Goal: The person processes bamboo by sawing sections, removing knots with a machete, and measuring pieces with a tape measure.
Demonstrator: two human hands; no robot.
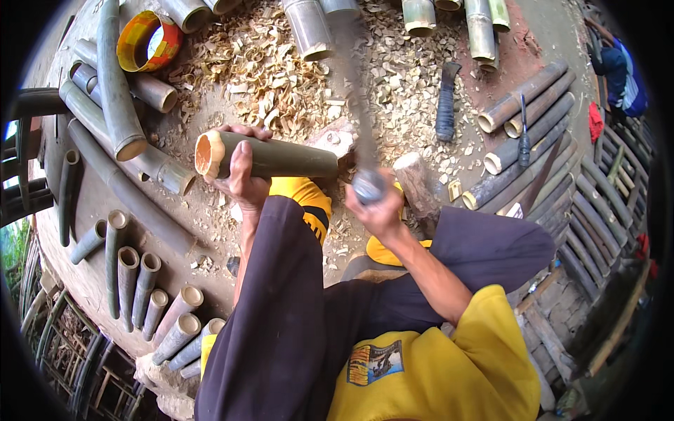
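- Two hands busy: my left hand point(242, 179) grips a short green hollow bamboo tube point(270, 158), held level.
- My right hand point(379, 207) clenches a blurred, grey-handled blade point(361, 140).

The setting is outdoors in even daylight, on a floor of bare packed earth point(84, 210) that turns reddish toward the upper right. A thick litter of pale wood chips point(281, 70) covers the ground in the upper middle. Cut bamboo lengths point(140, 288) lie in rows at the lower left, and more bamboo poles point(526, 119) are stacked on the right. A yellow and red ring point(147, 42) sits at the upper left. A dark-handled blade point(446, 102) lies among the chips. Slatted bamboo frames point(604, 210) border the right edge, and green plants point(14, 245) show at far left.
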